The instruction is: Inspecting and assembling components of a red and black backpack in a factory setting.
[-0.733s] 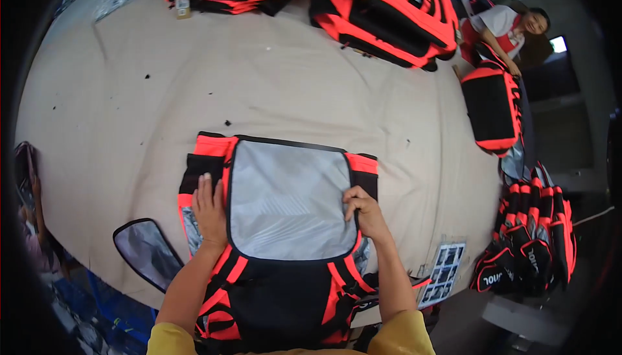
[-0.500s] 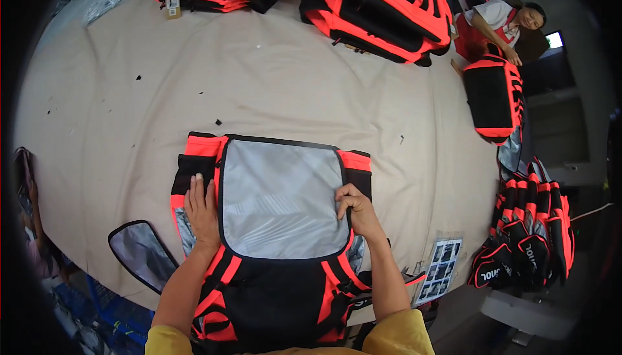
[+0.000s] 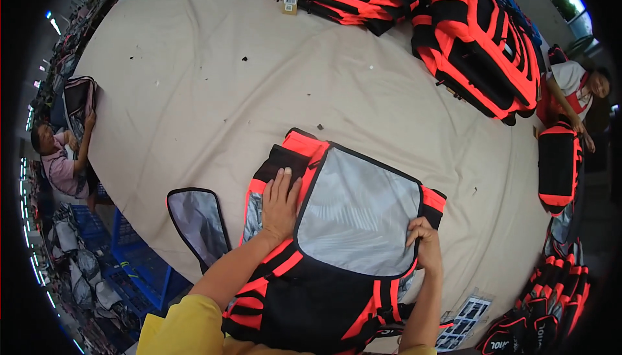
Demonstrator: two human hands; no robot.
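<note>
Backpack on beige cloth table — left hand flat, fingers spread; right hand pinching grey flap.

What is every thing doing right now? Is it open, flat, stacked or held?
Black and orange bag: lying flat on the table cloth, grey flap spread over it.
Left hand: pressed flat on the bag, fingers spread.
Right hand: gripping the flap's lower right edge.
Loose grey panel: lying flat at the table's edge, untouched.
Bag stacks: piled at the far side.
</note>
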